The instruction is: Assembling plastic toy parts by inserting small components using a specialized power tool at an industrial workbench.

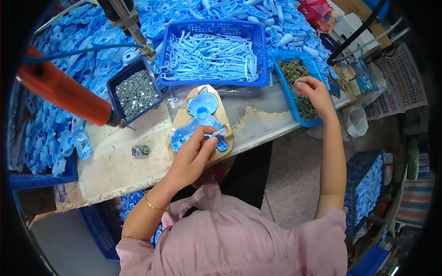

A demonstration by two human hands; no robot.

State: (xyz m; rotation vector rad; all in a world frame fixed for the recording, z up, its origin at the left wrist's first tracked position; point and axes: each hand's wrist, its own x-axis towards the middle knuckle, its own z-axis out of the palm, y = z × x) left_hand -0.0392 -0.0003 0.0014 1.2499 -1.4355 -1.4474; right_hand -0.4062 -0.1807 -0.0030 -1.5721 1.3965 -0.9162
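Shell (201, 120) on fixture (222, 109), parts basket (214, 83) behind.

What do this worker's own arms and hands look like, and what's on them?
The left hand and right hand are gloveless. A thin, gold-coloured bracelet circles the left forearm; the right forearm shows none. Short, loose pink fabric sleeves leave both forearms uncovered.

So the light blue link (221, 132) in my left hand (191, 154) and the blue shell (199, 120) under it are both smooth, kinda glossy plastic. Tan block (219, 109) beneath looks matt, can't tell if wood or resin. Small bits (136, 93) in the box (143, 110) are shiny metal; driver casing's (64, 87) smooth orange plastic. Bench top's (106, 175) scuffed, rough.
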